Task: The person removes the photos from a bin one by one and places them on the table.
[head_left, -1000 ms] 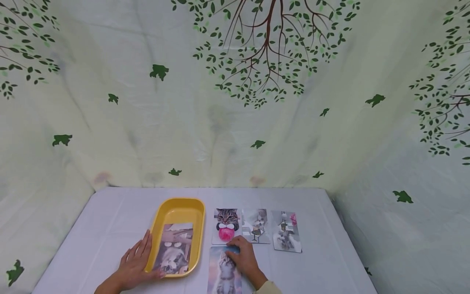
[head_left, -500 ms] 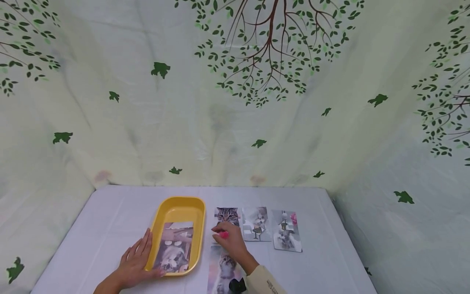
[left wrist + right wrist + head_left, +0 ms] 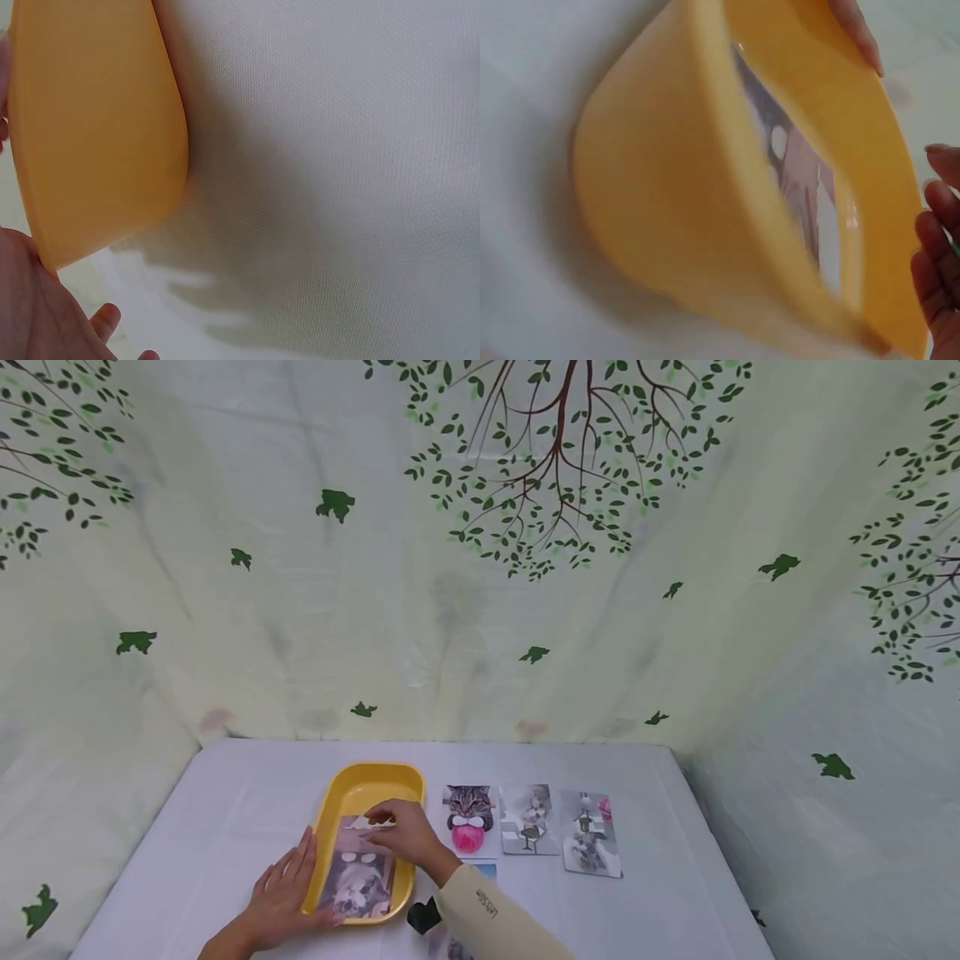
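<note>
My left hand point(image 3: 285, 885) lies along the near left side of a yellow tray point(image 3: 367, 768), fingers straight, thumb by its front rim. In the left wrist view that hand point(image 3: 37, 315) touches the rim of the tray point(image 3: 97, 127). A picture card point(image 3: 362, 881) of a cat lies in the tray, under or on others that I cannot make out. Above the card's far end hovers my right hand point(image 3: 408, 835), fingers loosely bent. The right wrist view shows that hand point(image 3: 941, 225) with nothing between its fingers, and part of the card point(image 3: 802, 172) in the tray.
Right of the tray lie a cat card with a pink ball point(image 3: 468, 827) and two greyish picture cards, one in the middle point(image 3: 529, 820) and one at the right point(image 3: 591, 835). A fourth-placed card point(image 3: 483, 870) is mostly hidden beneath the right sleeve point(image 3: 498, 918).
My right hand has left the near cat card on the table and moved left, past the pink-ball card, to above the tray. The left hand keeps its place at the tray.
</note>
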The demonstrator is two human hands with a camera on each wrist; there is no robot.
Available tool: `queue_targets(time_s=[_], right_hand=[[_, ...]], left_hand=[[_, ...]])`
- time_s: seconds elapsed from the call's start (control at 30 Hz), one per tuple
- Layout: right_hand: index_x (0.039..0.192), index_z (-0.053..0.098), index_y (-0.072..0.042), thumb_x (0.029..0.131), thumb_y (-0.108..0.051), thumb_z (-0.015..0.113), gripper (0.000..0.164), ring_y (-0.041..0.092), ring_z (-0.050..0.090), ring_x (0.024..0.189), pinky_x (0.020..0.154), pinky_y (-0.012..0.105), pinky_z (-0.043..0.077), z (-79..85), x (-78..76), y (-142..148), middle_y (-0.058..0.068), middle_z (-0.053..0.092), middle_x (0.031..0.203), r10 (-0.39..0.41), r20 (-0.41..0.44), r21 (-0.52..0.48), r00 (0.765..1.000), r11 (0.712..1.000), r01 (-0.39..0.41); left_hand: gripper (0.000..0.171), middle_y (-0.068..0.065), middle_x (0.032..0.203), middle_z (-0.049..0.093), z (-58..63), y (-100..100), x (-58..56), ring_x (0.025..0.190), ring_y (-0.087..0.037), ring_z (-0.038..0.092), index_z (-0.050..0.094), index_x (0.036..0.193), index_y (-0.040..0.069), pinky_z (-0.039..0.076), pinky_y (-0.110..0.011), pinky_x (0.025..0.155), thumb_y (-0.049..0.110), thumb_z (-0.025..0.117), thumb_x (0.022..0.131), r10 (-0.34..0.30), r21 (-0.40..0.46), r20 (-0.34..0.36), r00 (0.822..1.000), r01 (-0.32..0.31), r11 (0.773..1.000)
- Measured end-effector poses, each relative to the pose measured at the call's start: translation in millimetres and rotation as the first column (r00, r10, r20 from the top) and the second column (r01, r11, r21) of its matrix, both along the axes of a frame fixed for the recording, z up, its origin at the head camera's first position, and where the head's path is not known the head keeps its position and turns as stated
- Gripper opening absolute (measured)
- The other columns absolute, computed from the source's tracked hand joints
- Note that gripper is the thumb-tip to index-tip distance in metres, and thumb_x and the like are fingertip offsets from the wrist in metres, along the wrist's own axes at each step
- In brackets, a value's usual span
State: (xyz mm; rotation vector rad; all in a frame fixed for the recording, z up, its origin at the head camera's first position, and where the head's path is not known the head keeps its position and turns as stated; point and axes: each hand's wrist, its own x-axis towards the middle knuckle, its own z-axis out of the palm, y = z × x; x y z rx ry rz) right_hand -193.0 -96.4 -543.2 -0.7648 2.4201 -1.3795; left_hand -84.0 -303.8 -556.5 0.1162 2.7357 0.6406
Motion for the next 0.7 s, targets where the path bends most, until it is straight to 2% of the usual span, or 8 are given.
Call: queue_targets(time_s=[0.1,0.2,0.37,0.47,0.57,0.63,0.7], right_hand=[[0.108,0.07,-0.001,0.082,-0.007,0.076,0.027,0.016,0.063,0.091,0.08,0.019,0.05,0.8,-1.9,-12,0.007,0.071,0.097,-0.017,0.044,0.027,0.999,1.0,0.016],[0.106,0.07,-0.003,0.081,-0.006,0.076,0.026,0.01,0.059,0.085,0.079,0.019,0.049,-0.6,-3.7,-22,0.003,0.069,0.093,-0.051,0.08,0.07,0.995,0.997,0.046],[0.101,0.072,-0.005,0.079,-0.007,0.076,0.023,0.007,0.054,0.077,0.072,0.022,0.05,-10.9,-3.7,-35,-0.001,0.066,0.088,-0.162,0.115,0.128,0.98,0.981,0.148],[0.099,0.073,-0.009,0.079,-0.011,0.077,0.021,0.012,0.052,0.08,0.074,0.027,0.051,-17.7,-0.8,-40,-0.004,0.063,0.086,-0.264,0.161,0.177,0.951,0.956,0.236],[0.097,0.073,-0.012,0.078,-0.013,0.077,0.019,0.016,0.047,0.086,0.08,0.032,0.047,-22.6,2.9,-43,-0.006,0.057,0.084,-0.334,0.192,0.234,0.923,0.929,0.288],[0.097,0.072,-0.013,0.078,-0.014,0.077,0.019,0.017,0.044,0.088,0.083,0.034,0.044,-24.5,4.4,-45,-0.007,0.055,0.083,-0.348,0.187,0.251,0.919,0.921,0.298],[0.097,0.072,-0.013,0.079,-0.015,0.076,0.019,0.017,0.044,0.089,0.084,0.034,0.04,-26.1,5.5,-46,-0.008,0.055,0.082,-0.341,0.155,0.267,0.927,0.918,0.293]], left_hand=[[0.125,-0.025,0.158,-0.004,0.1,1,0.0,0.137,-0.051,0.011,-0.003,0.149,-0.009,0.007,-0.073,0.103,0.064,0.068,0.076,0.013,0.01,0.02,1.0,-0.013,1.0],[0.125,-0.025,0.158,-0.005,0.1,1,-0.7,0.137,-0.051,0.011,-0.001,0.149,-0.01,0.005,-0.073,0.103,0.064,0.068,0.075,0.023,0.013,0.036,0.999,-0.024,1.0],[0.125,-0.023,0.158,-0.005,-0.1,0,-0.2,0.137,-0.051,0.011,-0.003,0.149,-0.008,0.005,-0.074,0.103,0.063,0.068,0.075,0.022,0.02,0.024,0.999,-0.023,1.0],[0.124,-0.023,0.158,-0.005,-0.4,0,1.0,0.138,-0.05,0.01,-0.004,0.15,-0.007,0.006,-0.074,0.102,0.062,0.068,0.076,0.015,0.033,0.012,1.0,-0.015,0.999],[0.124,-0.023,0.158,-0.004,-0.8,1,1.6,0.137,-0.05,0.012,-0.002,0.149,-0.008,0.008,-0.074,0.103,0.063,0.067,0.076,0.008,0.019,0.011,1.0,-0.008,1.0],[0.124,-0.023,0.158,-0.003,-0.8,1,1.5,0.137,-0.05,0.014,0.0,0.149,-0.009,0.009,-0.073,0.103,0.065,0.067,0.075,0.011,0.005,0.011,1.0,-0.012,1.0],[0.124,-0.023,0.158,-0.003,-0.3,0,1.4,0.137,-0.05,0.014,0.001,0.149,-0.009,0.009,-0.074,0.103,0.065,0.067,0.075,0.017,0.0,0.006,1.0,-0.017,1.0]])
